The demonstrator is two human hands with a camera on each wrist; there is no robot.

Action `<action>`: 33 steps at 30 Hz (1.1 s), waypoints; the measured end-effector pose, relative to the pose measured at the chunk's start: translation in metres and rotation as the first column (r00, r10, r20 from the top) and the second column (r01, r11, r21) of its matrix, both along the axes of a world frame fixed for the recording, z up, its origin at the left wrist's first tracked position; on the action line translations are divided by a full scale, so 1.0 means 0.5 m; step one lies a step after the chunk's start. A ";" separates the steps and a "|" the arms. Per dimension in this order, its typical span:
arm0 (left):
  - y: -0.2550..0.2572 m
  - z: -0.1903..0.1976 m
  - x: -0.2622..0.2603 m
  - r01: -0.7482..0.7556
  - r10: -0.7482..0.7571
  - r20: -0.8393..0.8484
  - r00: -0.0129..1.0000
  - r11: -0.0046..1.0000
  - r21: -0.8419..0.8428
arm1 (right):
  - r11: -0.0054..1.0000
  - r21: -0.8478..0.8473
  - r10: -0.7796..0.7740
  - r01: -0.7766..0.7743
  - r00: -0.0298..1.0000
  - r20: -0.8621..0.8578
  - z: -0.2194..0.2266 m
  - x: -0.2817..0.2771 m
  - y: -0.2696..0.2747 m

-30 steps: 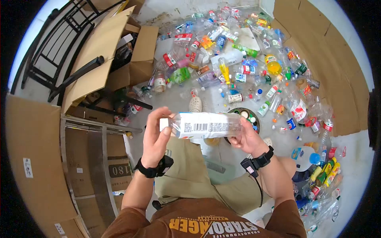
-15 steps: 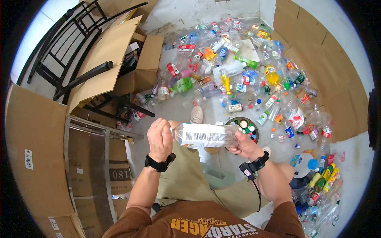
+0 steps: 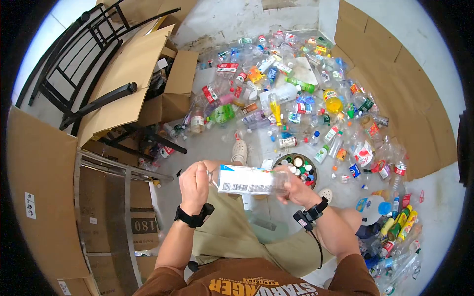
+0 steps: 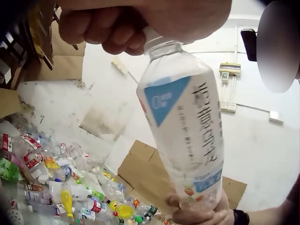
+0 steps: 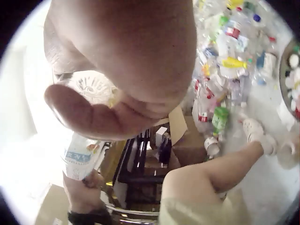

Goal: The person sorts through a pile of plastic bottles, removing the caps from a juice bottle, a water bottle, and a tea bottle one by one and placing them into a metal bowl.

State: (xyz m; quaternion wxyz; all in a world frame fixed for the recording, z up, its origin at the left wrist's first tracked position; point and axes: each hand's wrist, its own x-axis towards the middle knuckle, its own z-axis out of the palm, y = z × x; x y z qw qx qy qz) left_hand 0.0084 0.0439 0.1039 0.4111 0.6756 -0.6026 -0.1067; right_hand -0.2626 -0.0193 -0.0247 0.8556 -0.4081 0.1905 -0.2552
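A clear plastic bottle (image 3: 253,180) with a white label and barcode lies sideways between both hands, above the lap. The left hand (image 3: 194,187) is curled round its cap end, covering the cap. In the left wrist view, the bottle's label (image 4: 199,126) shows a blue triangle and dark characters. At the other end, the right hand (image 3: 299,189) grips the bottle near its base. The right wrist view shows that ribbed base (image 5: 93,83) beside the right hand's thumb and fingers (image 5: 89,115).
A round container (image 3: 316,178) of loose caps stands on the floor near the feet. Behind spreads a heap of empty bottles, among them a yellow one (image 3: 333,102). An open cardboard box (image 3: 178,74) and black metal frame (image 3: 101,106) stand left.
The left hand has closed over the white cap, which showed between thumb and fingers before. The bottle has come lower in view and rolled a little, bringing a blue label part into sight.
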 end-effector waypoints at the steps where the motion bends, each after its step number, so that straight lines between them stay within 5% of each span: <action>1: 0.001 0.002 -0.002 0.032 -0.029 0.063 0.998 0.998 -0.045 | 0.976 0.194 0.096 -0.096 0.995 0.009 -0.001 -0.005 0.000; 5: 0.010 0.020 0.012 0.187 -0.147 0.290 0.946 0.976 -0.114 | 0.859 0.395 0.294 -0.326 0.945 0.140 -0.071 -0.008 -0.012; 8: 0.010 0.012 0.027 0.158 -0.128 0.272 0.954 0.983 -0.091 | 0.882 0.424 0.168 -0.205 0.978 0.125 -0.036 0.015 0.005; 11: -0.001 0.003 0.025 -0.073 0.059 0.114 0.992 0.989 0.128 | 0.959 0.240 -0.165 0.152 0.986 0.033 0.045 0.047 0.027; 12: -0.003 -0.002 0.022 -0.159 0.149 0.058 0.987 0.959 0.234 | 0.981 0.049 -0.186 0.186 0.982 0.011 0.035 0.045 0.024; 15: -0.007 -0.040 0.026 -0.196 0.223 -0.037 0.974 0.914 0.354 | 0.869 -0.410 -0.316 0.279 0.948 -0.024 0.004 0.042 0.016; 19: -0.004 -0.048 -0.006 -0.245 0.246 0.038 0.968 0.915 0.321 | 0.975 -0.060 -0.223 0.215 0.954 -0.199 -0.011 0.029 0.016; 22: -0.001 -0.047 -0.012 -0.188 0.169 0.100 0.980 0.955 0.231 | 0.965 0.200 -0.127 0.172 0.968 -0.217 -0.015 0.022 0.007; 25: 0.004 -0.068 0.000 -0.067 0.042 0.174 0.984 0.988 0.140 | 0.914 0.384 -0.055 0.129 0.978 -0.199 -0.021 0.021 -0.002; 27: -0.005 -0.057 0.005 0.143 -0.132 0.286 0.949 0.990 -0.018 | 0.848 0.527 0.029 0.050 0.989 -0.142 -0.030 0.012 -0.012; 31: -0.034 0.015 -0.022 0.507 -0.397 0.397 0.828 0.832 -0.226 | 0.749 0.636 0.168 -0.184 0.982 0.087 -0.044 0.007 -0.015; 33: -0.037 0.018 -0.012 0.476 -0.362 0.454 0.814 0.864 -0.165 | 0.721 0.650 0.190 -0.239 0.971 0.146 -0.049 0.010 -0.010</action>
